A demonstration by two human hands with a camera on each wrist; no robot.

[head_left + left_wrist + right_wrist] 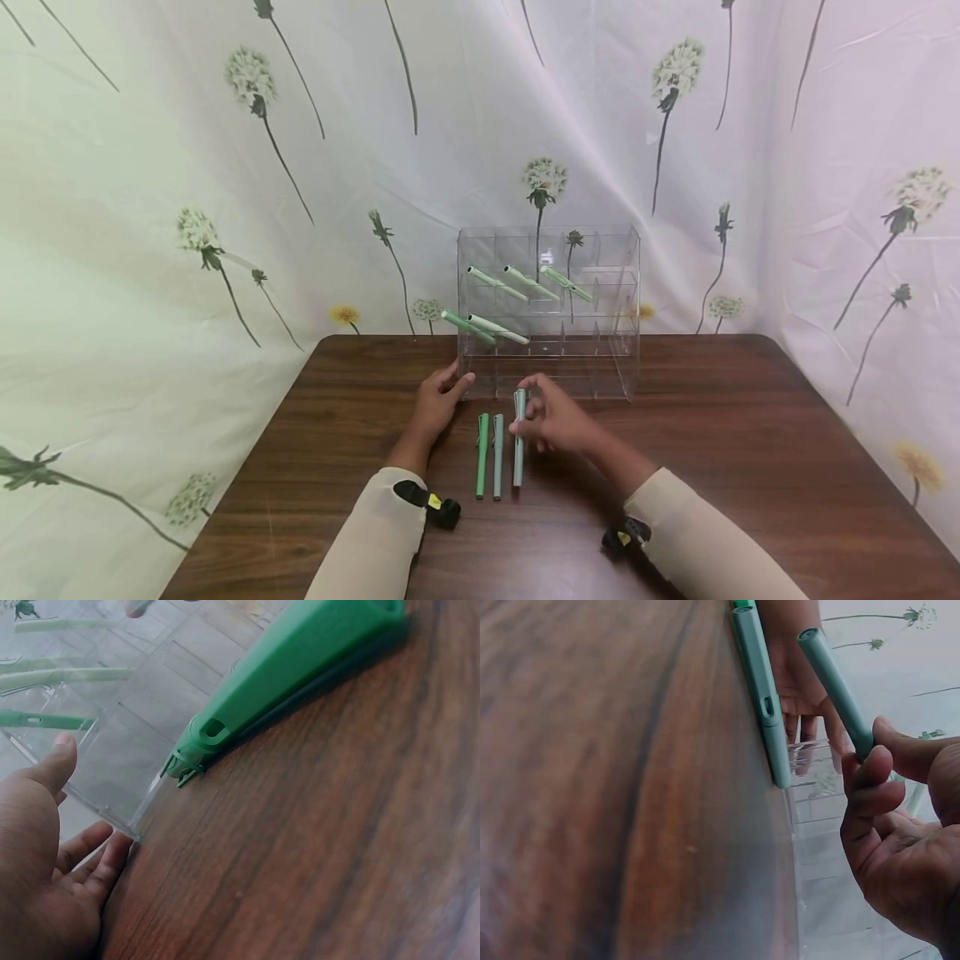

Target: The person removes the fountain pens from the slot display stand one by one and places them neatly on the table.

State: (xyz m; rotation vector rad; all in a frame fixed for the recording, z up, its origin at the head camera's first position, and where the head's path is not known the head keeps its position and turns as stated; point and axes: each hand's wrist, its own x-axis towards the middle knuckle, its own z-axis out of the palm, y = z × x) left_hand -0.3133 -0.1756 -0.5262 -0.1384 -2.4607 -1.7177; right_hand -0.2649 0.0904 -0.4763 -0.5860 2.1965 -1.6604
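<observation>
In the head view my right hand [558, 415] pinches a grey-green capped pen [519, 450] near its clip end, thumb against fingers. The right wrist view shows this pen [836, 686] tilted and raised off the table. A green pen [482, 458] and a second grey-green pen [498, 458] lie side by side on the tabletop, clips toward the rack. My left hand [437, 404] rests at the near left corner of a clear acrylic rack [555, 355]. In the left wrist view its thumb is raised along the edge, while the loosely extended fingertips meet the bottom corner.
Three light green pens [532, 283] lean in an upper tier of the rack. Below them sit a green pen [457, 322] and a pale green pen [495, 327]. The dark wooden table [300, 500] backs onto a flower-print curtain [337, 167].
</observation>
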